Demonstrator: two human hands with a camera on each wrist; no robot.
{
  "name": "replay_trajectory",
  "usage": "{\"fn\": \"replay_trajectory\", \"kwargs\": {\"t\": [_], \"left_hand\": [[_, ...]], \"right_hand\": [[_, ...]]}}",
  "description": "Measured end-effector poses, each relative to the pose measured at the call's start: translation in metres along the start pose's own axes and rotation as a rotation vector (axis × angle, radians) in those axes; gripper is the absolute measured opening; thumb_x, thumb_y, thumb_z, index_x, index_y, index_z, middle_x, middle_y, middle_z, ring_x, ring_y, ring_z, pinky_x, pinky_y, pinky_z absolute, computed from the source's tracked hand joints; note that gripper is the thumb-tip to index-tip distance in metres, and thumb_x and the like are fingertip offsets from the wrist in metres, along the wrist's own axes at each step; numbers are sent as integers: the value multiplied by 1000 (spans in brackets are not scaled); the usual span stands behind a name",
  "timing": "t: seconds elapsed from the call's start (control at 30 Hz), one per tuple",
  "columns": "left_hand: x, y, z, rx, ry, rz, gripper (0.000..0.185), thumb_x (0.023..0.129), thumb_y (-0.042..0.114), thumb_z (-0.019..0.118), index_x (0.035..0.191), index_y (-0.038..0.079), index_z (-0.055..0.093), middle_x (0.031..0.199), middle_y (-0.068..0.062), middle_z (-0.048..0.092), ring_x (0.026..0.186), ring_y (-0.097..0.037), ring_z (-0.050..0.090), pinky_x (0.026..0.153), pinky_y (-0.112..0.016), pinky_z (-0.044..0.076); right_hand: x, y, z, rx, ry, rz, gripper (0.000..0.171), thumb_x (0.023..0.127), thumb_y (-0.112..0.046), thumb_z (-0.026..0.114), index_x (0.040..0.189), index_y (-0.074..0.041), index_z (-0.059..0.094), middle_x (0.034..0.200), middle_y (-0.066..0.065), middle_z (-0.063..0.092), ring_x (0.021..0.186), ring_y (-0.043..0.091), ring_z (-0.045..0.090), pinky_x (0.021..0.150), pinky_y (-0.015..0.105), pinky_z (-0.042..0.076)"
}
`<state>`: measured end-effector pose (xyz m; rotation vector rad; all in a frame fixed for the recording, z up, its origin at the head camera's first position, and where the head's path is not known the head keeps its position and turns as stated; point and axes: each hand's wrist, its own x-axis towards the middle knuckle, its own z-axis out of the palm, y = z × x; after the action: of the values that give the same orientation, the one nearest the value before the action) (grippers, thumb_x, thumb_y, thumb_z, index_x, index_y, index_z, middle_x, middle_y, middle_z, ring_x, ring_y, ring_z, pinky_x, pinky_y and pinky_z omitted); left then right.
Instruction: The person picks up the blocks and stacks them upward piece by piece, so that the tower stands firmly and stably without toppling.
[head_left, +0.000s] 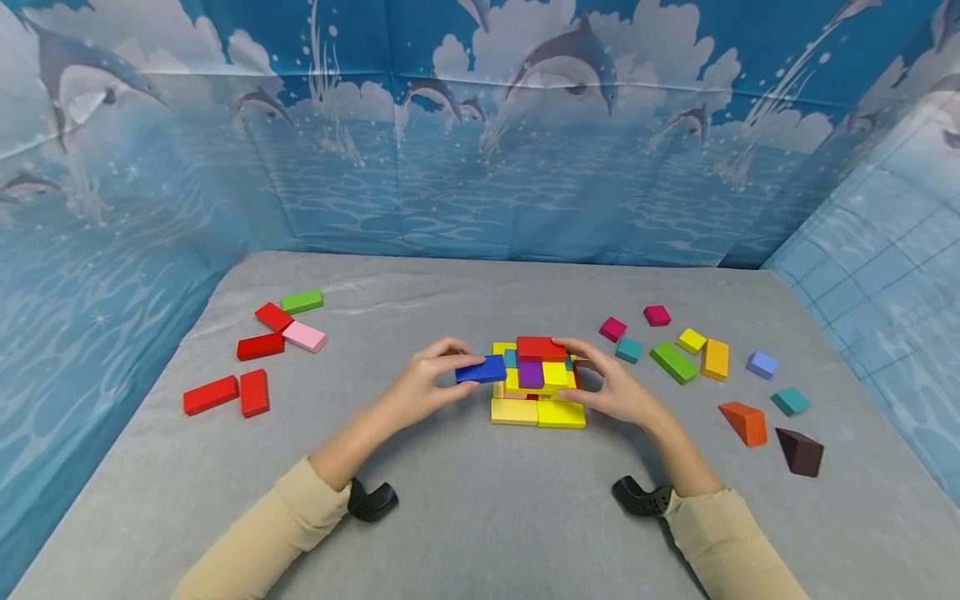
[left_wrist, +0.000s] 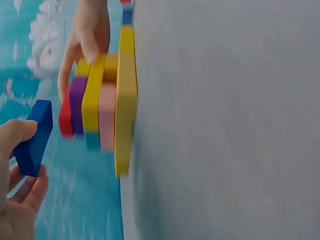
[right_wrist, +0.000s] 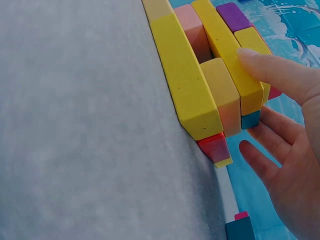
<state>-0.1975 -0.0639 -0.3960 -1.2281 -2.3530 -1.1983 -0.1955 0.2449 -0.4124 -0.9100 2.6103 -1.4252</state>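
My left hand [head_left: 423,377] pinches a blue block [head_left: 481,370] between thumb and fingers, just left of a stack of blocks and above the table. In the left wrist view the blue block [left_wrist: 35,137] hangs apart from the stack. My right hand [head_left: 615,388] is at the stack's right side, its thumb touching a long yellow block [right_wrist: 230,55] and its index finger by the red block [head_left: 540,348] on top. Under that red block sit a purple block [head_left: 531,374] and a yellow block [head_left: 555,374]. Long yellow blocks [head_left: 561,414] form the front base.
Red blocks [head_left: 211,395], a green block [head_left: 302,301] and a pink block [head_left: 305,336] lie at the left of the grey table [head_left: 450,517]. To the right are scattered several blocks, among them a green one [head_left: 674,362], an orange wedge [head_left: 745,423] and a dark brown wedge [head_left: 799,452].
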Motion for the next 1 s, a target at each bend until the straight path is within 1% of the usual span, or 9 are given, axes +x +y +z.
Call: {"fn": "replay_trajectory", "kwargs": {"t": [0.1, 0.17, 0.27, 0.37, 0.57, 0.67, 0.8, 0.9, 1.0], "left_hand": [[17, 6, 18, 8, -21, 43, 31, 78, 7, 71, 109, 3, 67, 107, -11, 56, 97, -20, 51, 80, -31, 48], [25, 9, 28, 32, -31, 53, 30, 80, 10, 70, 109, 4, 67, 108, -9, 57, 100, -20, 49, 82, -30, 46], [33, 13, 39, 75, -33, 60, 29, 82, 15, 69, 109, 7, 68, 109, -7, 58, 102, -21, 47, 84, -31, 44], [37, 14, 46, 91, -38, 73, 28, 82, 15, 69, 109, 7, 68, 108, -6, 58, 101, -20, 46, 85, -30, 44], [39, 12, 54, 125, -46, 106, 27, 83, 14, 68, 109, 6, 67, 111, -8, 53, 102, -21, 45, 86, -27, 44], [40, 11, 55, 174, -44, 117, 28, 84, 16, 67, 110, 7, 67, 111, -8, 52, 100, -21, 45, 86, -27, 44], [42, 12, 57, 275, -29, 127, 29, 83, 22, 68, 110, 11, 68, 109, -7, 53, 96, -21, 47, 86, -32, 40], [43, 12, 59, 305, -22, 105, 30, 83, 25, 68, 110, 14, 68, 113, -7, 54, 100, -21, 47, 90, -35, 38], [43, 12, 60, 242, -26, 49, 30, 82, 26, 68, 110, 14, 68, 123, -8, 52, 111, -23, 45, 96, -39, 37]], "right_hand": [[0, -2, 0, -13, -3, -10, 70, 77, -3, 72, 137, -3, 36, 138, 16, 39, 121, 27, 40, 94, 49, 40], [1, -5, 1, -13, -4, -15, 70, 76, 1, 71, 136, -1, 35, 137, 19, 39, 121, 30, 40, 93, 52, 39], [1, -18, 0, -13, -6, -22, 67, 76, 5, 70, 134, 5, 35, 135, 23, 39, 119, 35, 40, 92, 55, 38], [1, -31, -2, -11, -7, -21, 66, 75, 7, 69, 132, 9, 35, 133, 27, 40, 117, 37, 40, 91, 57, 38], [1, -37, -3, -4, -9, -8, 65, 75, 8, 68, 131, 10, 35, 133, 27, 39, 118, 38, 40, 92, 56, 38], [1, -35, -3, 0, -6, -14, 66, 75, 8, 68, 132, 9, 35, 133, 26, 39, 118, 37, 40, 92, 55, 38], [0, -15, -2, 10, -5, -16, 67, 77, 1, 69, 135, 1, 35, 137, 19, 39, 121, 31, 39, 93, 52, 38], [0, 0, -2, 16, -8, -7, 68, 79, -3, 70, 137, -5, 36, 138, 14, 39, 122, 27, 39, 95, 50, 38], [0, -2, -1, 12, -13, 3, 68, 79, -2, 69, 137, -4, 35, 138, 15, 39, 121, 28, 40, 95, 50, 38]]}}
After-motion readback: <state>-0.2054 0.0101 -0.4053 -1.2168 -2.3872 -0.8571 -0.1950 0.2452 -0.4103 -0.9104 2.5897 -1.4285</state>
